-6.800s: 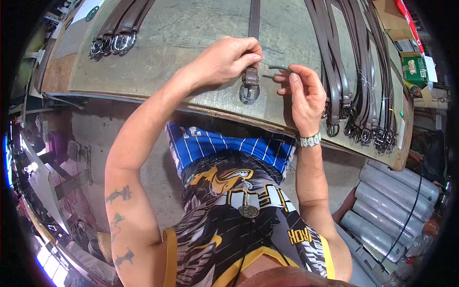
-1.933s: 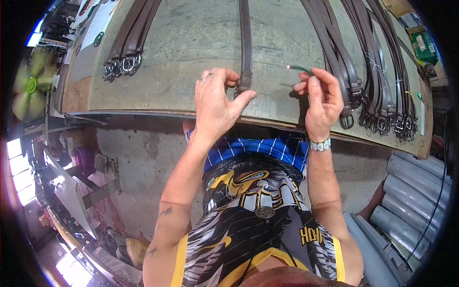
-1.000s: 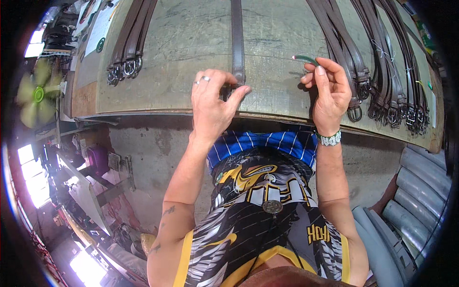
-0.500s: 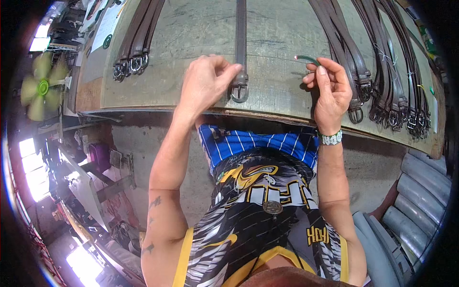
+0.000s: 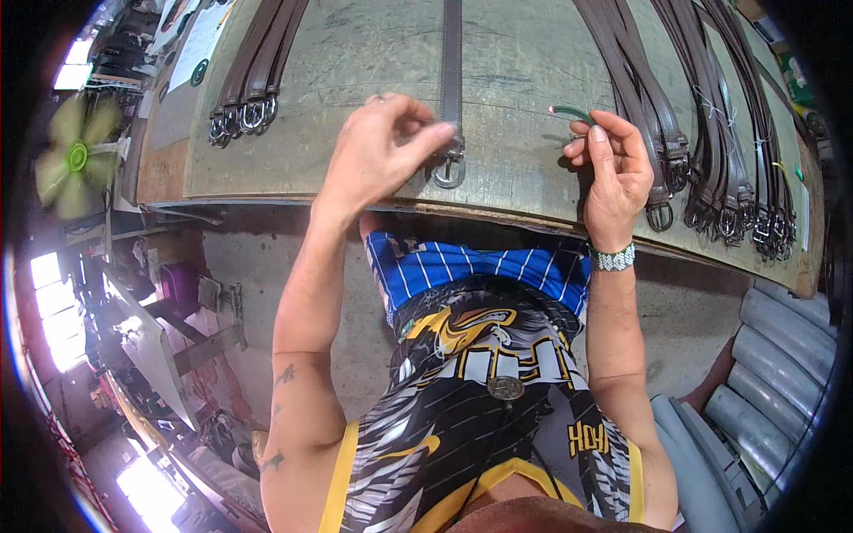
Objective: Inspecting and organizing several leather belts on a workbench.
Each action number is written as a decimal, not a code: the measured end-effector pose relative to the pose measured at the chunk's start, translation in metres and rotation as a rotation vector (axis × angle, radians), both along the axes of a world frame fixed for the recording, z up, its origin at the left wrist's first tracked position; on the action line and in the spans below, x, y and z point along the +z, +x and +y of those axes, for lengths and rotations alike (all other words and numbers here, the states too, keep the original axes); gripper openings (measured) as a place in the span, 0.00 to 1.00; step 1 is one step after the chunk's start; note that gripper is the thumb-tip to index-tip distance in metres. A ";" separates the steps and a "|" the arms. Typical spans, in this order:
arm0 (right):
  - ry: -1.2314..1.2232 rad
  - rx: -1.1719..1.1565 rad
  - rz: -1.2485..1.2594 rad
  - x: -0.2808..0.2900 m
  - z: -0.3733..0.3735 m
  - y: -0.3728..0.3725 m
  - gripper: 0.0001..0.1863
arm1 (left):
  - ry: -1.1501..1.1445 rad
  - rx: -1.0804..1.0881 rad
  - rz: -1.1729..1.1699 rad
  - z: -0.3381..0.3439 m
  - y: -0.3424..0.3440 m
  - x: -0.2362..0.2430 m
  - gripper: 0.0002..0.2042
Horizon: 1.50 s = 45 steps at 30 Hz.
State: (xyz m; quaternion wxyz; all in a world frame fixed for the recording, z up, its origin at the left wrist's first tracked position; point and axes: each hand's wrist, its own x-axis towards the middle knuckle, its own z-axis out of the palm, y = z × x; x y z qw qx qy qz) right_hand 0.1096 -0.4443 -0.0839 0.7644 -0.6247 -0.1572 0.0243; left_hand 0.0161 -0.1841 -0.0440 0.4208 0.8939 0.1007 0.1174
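Observation:
A dark brown leather belt (image 5: 452, 71) lies lengthwise on the table, its silver buckle (image 5: 449, 171) toward me. Over the left side of its buckle end hovers my left hand (image 5: 378, 147), fingers loosely curled and thumb stretched apart from them. The thumb, blurred by motion, crosses in front of the belt; I cannot tell whether it touches. My right hand (image 5: 615, 173) is closed, pinching a short curved dark green piece of mosquito coil (image 5: 573, 113) between thumb and forefinger. The coil's tip glows and points left toward the belt.
More brown belts (image 5: 258, 75) with buckles lie at the left, and several bundles (image 5: 635, 98) at the right, some tied with string. A green fan (image 5: 78, 157) stands left of the worn wooden table (image 5: 515, 53). Grey rolls (image 5: 769, 373) are stacked at lower right.
My left hand has shifted slightly left, and its thumb has moved over the belt near the buckle. The right hand keeps its hold on the coil piece, nearly still.

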 end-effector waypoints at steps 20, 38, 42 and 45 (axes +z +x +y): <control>-0.080 -0.009 -0.036 0.000 0.003 -0.004 0.11 | 0.186 -0.381 -0.184 0.002 0.022 -0.016 0.06; -0.384 0.143 -0.348 0.011 0.038 -0.008 0.07 | 0.229 -0.392 -0.204 0.006 0.027 -0.027 0.08; -0.441 0.161 -0.396 0.014 0.040 -0.007 0.07 | 0.238 -0.395 -0.210 0.006 0.027 -0.029 0.09; -0.469 0.171 -0.493 0.019 0.042 -0.007 0.07 | 0.226 -0.393 -0.201 0.007 0.028 -0.029 0.09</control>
